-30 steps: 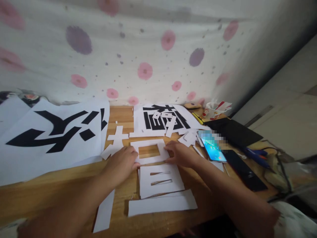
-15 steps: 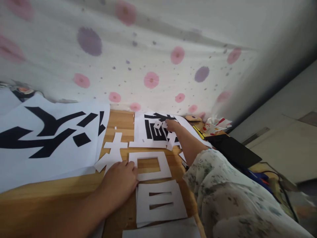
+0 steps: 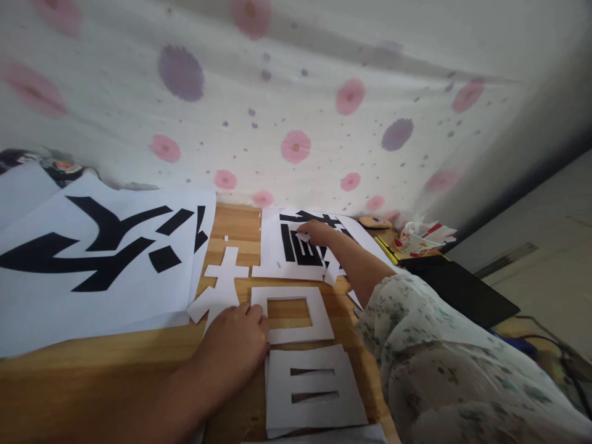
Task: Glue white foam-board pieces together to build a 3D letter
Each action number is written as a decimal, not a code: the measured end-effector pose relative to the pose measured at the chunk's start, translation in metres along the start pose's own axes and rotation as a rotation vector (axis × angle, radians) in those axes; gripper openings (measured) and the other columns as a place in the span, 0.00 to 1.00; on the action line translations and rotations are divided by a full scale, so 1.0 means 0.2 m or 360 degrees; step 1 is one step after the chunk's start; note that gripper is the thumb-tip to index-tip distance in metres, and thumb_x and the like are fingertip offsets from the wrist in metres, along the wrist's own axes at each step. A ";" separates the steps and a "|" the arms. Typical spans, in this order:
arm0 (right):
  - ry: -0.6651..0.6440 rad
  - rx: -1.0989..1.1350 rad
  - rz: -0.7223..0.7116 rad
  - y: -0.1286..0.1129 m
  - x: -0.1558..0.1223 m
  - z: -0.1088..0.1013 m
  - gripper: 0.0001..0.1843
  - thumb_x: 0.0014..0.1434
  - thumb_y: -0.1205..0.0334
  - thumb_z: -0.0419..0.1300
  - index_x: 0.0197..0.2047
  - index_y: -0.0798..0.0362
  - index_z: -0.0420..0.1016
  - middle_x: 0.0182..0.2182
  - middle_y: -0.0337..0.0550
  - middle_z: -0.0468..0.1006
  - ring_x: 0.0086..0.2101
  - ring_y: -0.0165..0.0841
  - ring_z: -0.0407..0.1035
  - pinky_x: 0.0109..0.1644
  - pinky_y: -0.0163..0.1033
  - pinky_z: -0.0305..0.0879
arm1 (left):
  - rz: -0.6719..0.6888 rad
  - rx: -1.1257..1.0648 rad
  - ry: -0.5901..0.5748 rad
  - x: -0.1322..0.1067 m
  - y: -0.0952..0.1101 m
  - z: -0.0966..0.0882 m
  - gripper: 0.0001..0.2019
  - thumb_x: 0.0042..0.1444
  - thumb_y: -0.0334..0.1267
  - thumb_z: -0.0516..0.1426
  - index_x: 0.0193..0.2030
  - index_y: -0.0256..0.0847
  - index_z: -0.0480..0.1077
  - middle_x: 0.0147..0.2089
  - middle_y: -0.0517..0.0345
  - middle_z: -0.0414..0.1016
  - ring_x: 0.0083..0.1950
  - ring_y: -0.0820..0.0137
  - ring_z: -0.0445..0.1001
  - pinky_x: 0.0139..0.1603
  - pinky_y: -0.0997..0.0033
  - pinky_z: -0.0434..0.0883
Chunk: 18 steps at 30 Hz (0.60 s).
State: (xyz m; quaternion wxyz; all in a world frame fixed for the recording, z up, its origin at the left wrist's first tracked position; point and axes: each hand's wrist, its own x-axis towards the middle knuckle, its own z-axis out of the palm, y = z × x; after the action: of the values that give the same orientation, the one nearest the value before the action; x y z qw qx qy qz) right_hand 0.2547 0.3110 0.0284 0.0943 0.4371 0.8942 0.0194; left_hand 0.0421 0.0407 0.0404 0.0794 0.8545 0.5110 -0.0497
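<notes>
My left hand (image 3: 240,336) rests low on the table with curled fingers at the lower end of a cross-shaped white paper cut-out (image 3: 226,268). Its fingertips are hidden, so anything under them cannot be seen. Beside it lies a white paper frame (image 3: 322,314) with a rectangular opening. Nearer to me is a white cut-out with two slots (image 3: 319,386), stacked on other paper. My right hand (image 3: 319,232) reaches over a sheet printed with a black character (image 3: 271,246), closed at the fingertips on a small white paper piece (image 3: 303,237). Another white strip (image 3: 332,271) lies under its wrist.
Large sheets with bold black strokes (image 3: 124,265) cover the left of the wooden table (image 3: 235,216). At the right stand a patterned paper cup with scraps (image 3: 419,239), a computer mouse (image 3: 374,222), a yellow pen-like object (image 3: 386,250) and a flat black panel (image 3: 462,290). Spotted fabric (image 3: 296,123) hangs behind.
The view has swung slightly left. My right hand has shifted a little left over the printed sheet, and small white pieces that showed by its fingers are now mostly hidden. My left hand stays put.
</notes>
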 end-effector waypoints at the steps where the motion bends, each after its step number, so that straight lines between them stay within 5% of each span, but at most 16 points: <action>1: 0.0007 -0.0003 -0.0001 -0.01 0.00 -0.01 0.21 0.55 0.65 0.61 0.53 0.52 0.69 0.52 0.48 0.70 0.51 0.40 0.65 0.52 0.49 0.63 | 0.0001 -0.0002 -0.0008 0.00 0.00 -0.01 0.12 0.56 0.30 0.50 0.42 0.33 0.73 0.44 0.45 0.74 0.46 0.55 0.72 0.44 0.53 0.70; 5: 0.0133 0.0013 0.0042 -0.07 -0.10 -0.08 0.27 0.45 0.68 0.64 0.51 0.56 0.72 0.48 0.53 0.73 0.47 0.44 0.68 0.48 0.43 0.64 | 0.0015 -0.0007 -0.0010 0.00 0.00 -0.01 0.12 0.55 0.31 0.51 0.41 0.33 0.73 0.43 0.45 0.74 0.46 0.54 0.71 0.44 0.53 0.70; 9: 0.0355 0.0127 0.0007 -0.25 -0.33 -0.14 0.29 0.49 0.65 0.60 0.55 0.59 0.67 0.48 0.53 0.73 0.46 0.40 0.68 0.48 0.38 0.63 | 0.0057 0.0022 0.0071 -0.01 -0.01 0.01 0.11 0.55 0.33 0.53 0.41 0.32 0.73 0.42 0.44 0.74 0.44 0.53 0.71 0.42 0.54 0.69; 14: 0.0363 0.0373 -0.0266 -0.52 -0.64 -0.09 0.29 0.47 0.64 0.62 0.55 0.57 0.67 0.44 0.48 0.75 0.41 0.35 0.69 0.45 0.36 0.64 | 0.0102 0.0048 0.0190 -0.03 -0.03 0.04 0.11 0.55 0.38 0.54 0.39 0.33 0.73 0.41 0.44 0.74 0.43 0.54 0.72 0.40 0.56 0.69; 18: 0.0384 0.0488 -0.0440 -0.64 -0.76 -0.02 0.29 0.46 0.65 0.63 0.53 0.59 0.68 0.42 0.51 0.75 0.39 0.37 0.70 0.43 0.40 0.66 | 0.0133 0.0039 0.0213 -0.03 -0.04 0.04 0.12 0.57 0.40 0.53 0.38 0.34 0.74 0.40 0.45 0.75 0.42 0.55 0.72 0.40 0.57 0.68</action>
State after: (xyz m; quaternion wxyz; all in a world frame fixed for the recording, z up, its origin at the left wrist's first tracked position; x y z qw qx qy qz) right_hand 0.2458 0.1136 0.0414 -0.0789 0.3141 0.9429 -0.0776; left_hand 0.0316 0.0384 0.0324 0.0366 0.8773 0.4785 0.0047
